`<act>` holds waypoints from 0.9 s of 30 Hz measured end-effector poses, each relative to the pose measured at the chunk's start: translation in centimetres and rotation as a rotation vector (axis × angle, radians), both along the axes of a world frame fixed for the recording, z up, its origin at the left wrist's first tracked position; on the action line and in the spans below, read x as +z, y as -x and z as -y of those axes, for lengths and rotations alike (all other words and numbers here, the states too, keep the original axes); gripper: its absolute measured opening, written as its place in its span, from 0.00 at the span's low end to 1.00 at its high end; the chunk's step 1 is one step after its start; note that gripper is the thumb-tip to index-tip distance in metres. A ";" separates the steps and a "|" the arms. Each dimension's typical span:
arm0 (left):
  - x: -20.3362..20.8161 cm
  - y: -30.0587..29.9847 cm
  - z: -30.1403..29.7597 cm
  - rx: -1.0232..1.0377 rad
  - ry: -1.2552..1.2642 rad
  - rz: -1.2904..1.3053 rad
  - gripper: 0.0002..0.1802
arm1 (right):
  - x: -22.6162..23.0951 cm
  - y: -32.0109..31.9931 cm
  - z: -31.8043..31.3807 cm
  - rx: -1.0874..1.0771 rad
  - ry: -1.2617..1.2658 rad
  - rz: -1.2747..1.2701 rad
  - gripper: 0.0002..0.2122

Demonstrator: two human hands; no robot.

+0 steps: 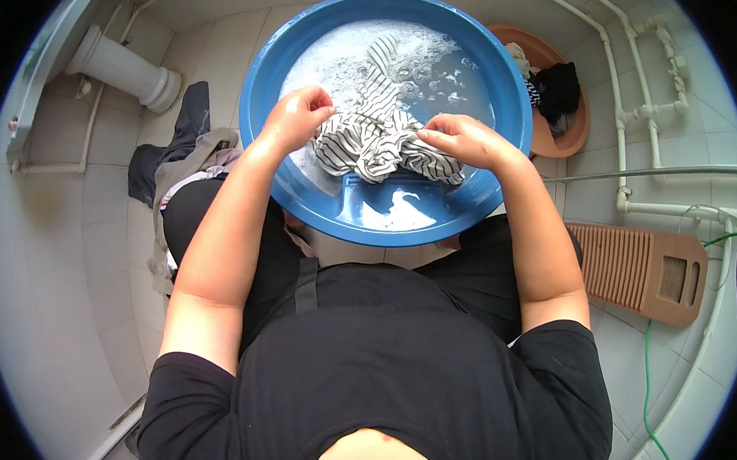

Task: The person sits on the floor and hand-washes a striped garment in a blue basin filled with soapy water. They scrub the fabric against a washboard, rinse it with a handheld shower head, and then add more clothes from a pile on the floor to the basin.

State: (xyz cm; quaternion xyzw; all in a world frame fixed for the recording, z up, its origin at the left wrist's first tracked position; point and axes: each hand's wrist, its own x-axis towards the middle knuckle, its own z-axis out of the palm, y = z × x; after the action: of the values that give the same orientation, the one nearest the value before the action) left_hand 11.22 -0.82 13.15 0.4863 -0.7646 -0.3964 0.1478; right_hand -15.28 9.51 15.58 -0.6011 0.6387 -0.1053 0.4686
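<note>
A blue plastic basin (260, 66) of sudsy water stands in front of me, between my knees. In its near half lies a wet, bunched white garment with dark stripes (378, 151). One narrow strip of it stretches away toward the far side, into the foam. My left hand (298, 118) is closed in a pinch at the garment's upper left edge. From the other side, my right hand (465, 140) pinches the cloth between thumb and fingers. Just below the garment, a smooth moulded ledge (391, 204) of the basin shows, wet with suds.
An orange-brown basin (575, 137) with dark and striped clothes (557, 92) stands at the far right. A brown washboard (633, 269) lies by my right knee. Grey and dark clothes (185, 150) are heaped at left. White pipes (642, 98) and a metal hose (655, 172) run along the right wall.
</note>
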 end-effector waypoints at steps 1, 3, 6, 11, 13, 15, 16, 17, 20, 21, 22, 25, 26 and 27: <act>0.4 0.0 0.0 0.016 -0.027 -0.015 0.09 | -0.2 -0.2 -0.2 0.061 0.053 -0.071 0.18; -0.1 -0.4 0.2 0.009 -0.018 -0.017 0.10 | -1.1 -0.1 -0.3 0.173 0.136 -0.164 0.17; -2.0 -1.3 0.4 -0.037 0.029 0.140 0.15 | -0.8 0.5 -0.2 0.184 0.289 -0.294 0.14; -2.8 -1.4 -0.2 -0.218 0.070 0.452 0.20 | -1.7 2.6 0.6 -0.179 0.576 -0.544 0.08; -3.0 -1.4 -0.4 -0.238 0.068 0.474 0.18 | -2.8 2.7 0.5 -0.141 0.618 -0.523 0.08; -2.0 -0.9 -0.4 -0.225 0.084 0.498 0.16 | -2.7 1.9 0.5 -0.095 0.630 -0.425 0.11; -1.6 -0.7 -0.4 -0.219 0.092 0.510 0.14 | -2.6 1.2 0.5 -0.054 0.633 -0.365 0.10; -1.6 -0.7 -0.4 -0.202 0.104 0.456 0.12 | -2.2 0.1 0.3 -0.007 0.591 -0.306 0.10; -2.0 -0.6 0.1 -0.115 0.055 0.218 0.09 | -2.8 -1.8 0.1 0.229 0.604 -0.248 0.12; -1.9 -0.6 0.3 -0.061 -0.014 0.085 0.09 | -2.8 -2.3 -0.1 0.229 0.597 -0.318 0.12; -1.9 -0.6 0.6 -0.007 -0.083 -0.048 0.09 | -3.1 -2.3 0.0 0.242 0.656 -0.341 0.11; -0.6 -1.0 0.7 0.048 -0.509 -0.723 0.08 | -3.7 -2.1 0.3 0.179 0.792 -0.245 0.09; 0.0 -0.8 0.6 0.066 -0.503 -0.819 0.08 | -4.2 -1.5 0.8 0.080 0.791 -0.011 0.07; 0.0 -1.0 0.8 0.075 -0.499 -0.899 0.10 | -3.3 -0.9 0.9 -0.164 0.585 0.327 0.06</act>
State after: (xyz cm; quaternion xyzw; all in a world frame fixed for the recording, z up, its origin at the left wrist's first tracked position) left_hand 12.23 -1.58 13.11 0.3153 -0.4896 -0.7311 0.3555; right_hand -14.42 8.60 12.30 -0.6318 0.5440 -0.4163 0.3628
